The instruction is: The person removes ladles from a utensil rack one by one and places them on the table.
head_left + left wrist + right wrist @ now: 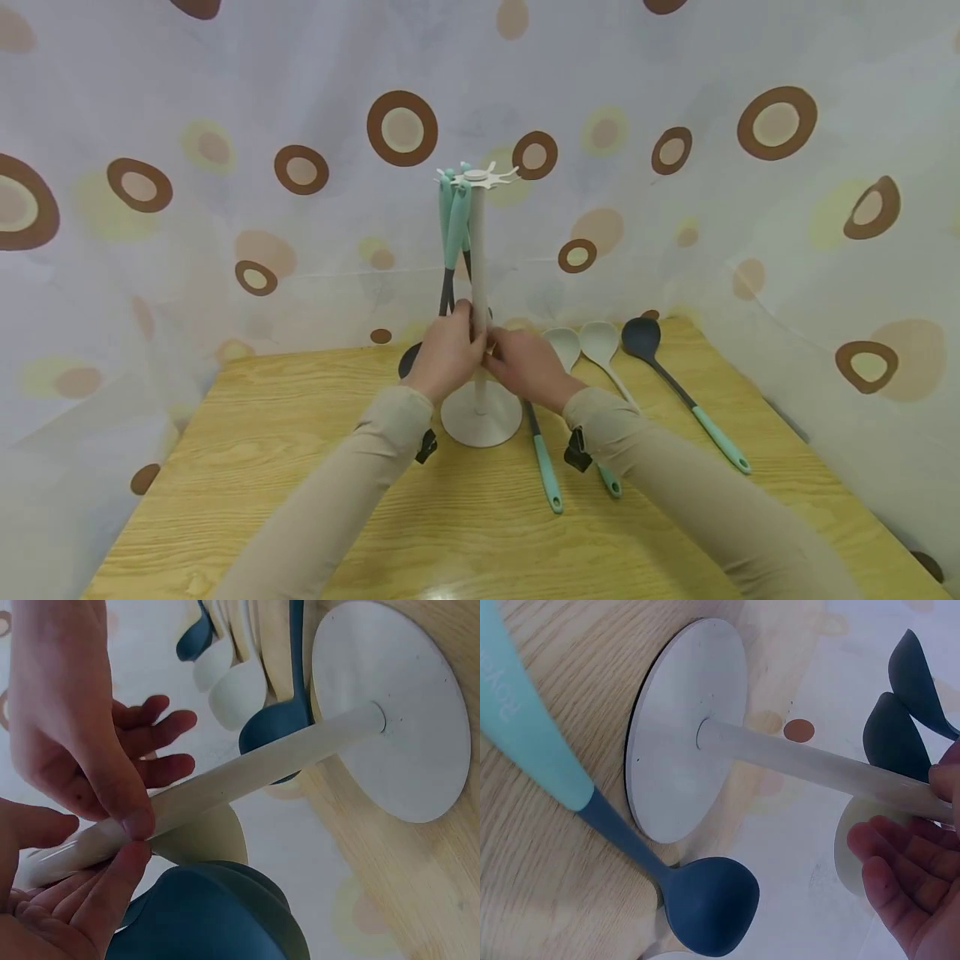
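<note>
A white utensil stand (479,250) with a round base (481,425) and a hooked top stands on the table. My left hand (448,350) grips its pole (255,769) at mid-height, thumb and index finger on either side. From the right, my right hand (528,362) pinches the same pole, thumb tip on it and the other fingers loosely spread. Several utensils with turquoise handles (457,225) hang from the left hooks. Their dark blue heads (210,915) and a pale one (202,838) hang beside the pole, close below my left hand in its wrist view.
To the right of the base lies a dark blue ladle (712,904) with a turquoise handle (549,475). Beyond it lie two pale ladles (238,694) and another dark ladle (641,337). A patterned curtain (337,208) encloses the wooden table (300,500) behind and at the sides.
</note>
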### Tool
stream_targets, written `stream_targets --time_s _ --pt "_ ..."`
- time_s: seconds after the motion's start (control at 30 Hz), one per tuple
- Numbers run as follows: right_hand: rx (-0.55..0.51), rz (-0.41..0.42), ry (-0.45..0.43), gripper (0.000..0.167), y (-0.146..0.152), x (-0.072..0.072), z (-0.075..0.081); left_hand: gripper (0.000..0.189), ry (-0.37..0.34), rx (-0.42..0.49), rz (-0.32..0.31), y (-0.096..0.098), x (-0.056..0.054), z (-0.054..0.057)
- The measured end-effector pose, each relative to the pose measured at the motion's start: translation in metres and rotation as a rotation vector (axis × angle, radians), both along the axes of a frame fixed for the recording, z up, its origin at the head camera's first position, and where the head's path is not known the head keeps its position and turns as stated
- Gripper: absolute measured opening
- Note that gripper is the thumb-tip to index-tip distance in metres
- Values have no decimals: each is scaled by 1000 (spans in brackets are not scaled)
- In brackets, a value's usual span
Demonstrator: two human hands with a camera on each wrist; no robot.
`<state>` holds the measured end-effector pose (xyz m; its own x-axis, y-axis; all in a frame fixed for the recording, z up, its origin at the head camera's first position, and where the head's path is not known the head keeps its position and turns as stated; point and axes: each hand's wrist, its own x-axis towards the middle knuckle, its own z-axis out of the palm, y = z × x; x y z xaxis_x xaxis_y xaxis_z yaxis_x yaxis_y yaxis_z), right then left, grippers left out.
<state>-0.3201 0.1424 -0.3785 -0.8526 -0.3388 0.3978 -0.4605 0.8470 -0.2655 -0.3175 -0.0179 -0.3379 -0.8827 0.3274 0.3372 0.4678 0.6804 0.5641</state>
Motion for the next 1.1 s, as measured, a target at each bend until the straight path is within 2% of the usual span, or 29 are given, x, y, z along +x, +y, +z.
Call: stream_targets --time_s 0.2,0.3,0.47,0.57,0.7,0.77,0.87,0.97,1.1 --pt "14 -24 -4 18 1 -3 0 35 -52 -1 -58 -1 13 -2" --pt "-1 -30 -23 19 1 -4 1 37 -47 -3 -60 -5 20 -1" --pt "-41 -23 -59 25 0 -4 3 23 0 26 -57 -17 31 4" --pt "-45 -13 -65 28 -2 -6 4 15 119 53 -44 -25 35 8" --pt "-40 -7 -82 26 -4 -7 6 14 344 49 45 -32 32 11" --pt "-38 -3 -99 25 -5 -8 9 16 394 43 96 -34 28 11" --pt "-47 6 -137 25 -7 -8 13 23 379 38 135 -35 24 10" --pt "-60 21 -171 26 -7 -8 15 26 332 41 144 -35 22 8" --pt "-50 41 -184 25 -7 -11 16 27 320 46 149 -34 19 8"
